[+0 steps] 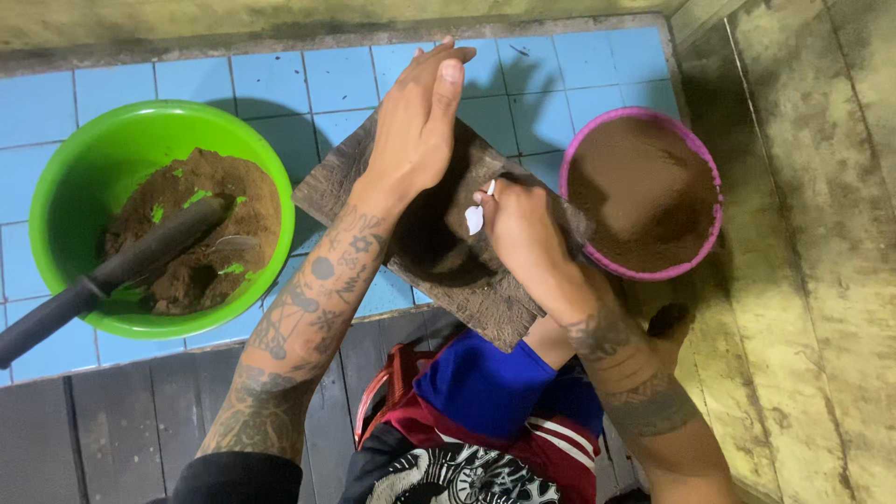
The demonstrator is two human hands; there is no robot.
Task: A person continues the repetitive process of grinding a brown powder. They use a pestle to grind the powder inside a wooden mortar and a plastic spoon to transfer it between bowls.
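My left hand (418, 121) lies flat, fingers together, palm down on the far part of a dark wooden board (485, 299) that rests tilted on the blue tiled floor. My right hand (521, 233) is closed around a small white spoon (475, 219), its bowl pointing down toward a dark hollow in the board. Right of this hand stands a pink-rimmed bowl (711, 233) heaped with fine brown powder. Both forearms are tattooed.
A green plastic bowl (70, 177) at the left holds clumpy brown material and a black-handled tool (65, 303) that sticks out over its rim. Dark wooden planks (121, 420) lie in front. A worn yellowish wooden wall (803, 280) runs along the right.
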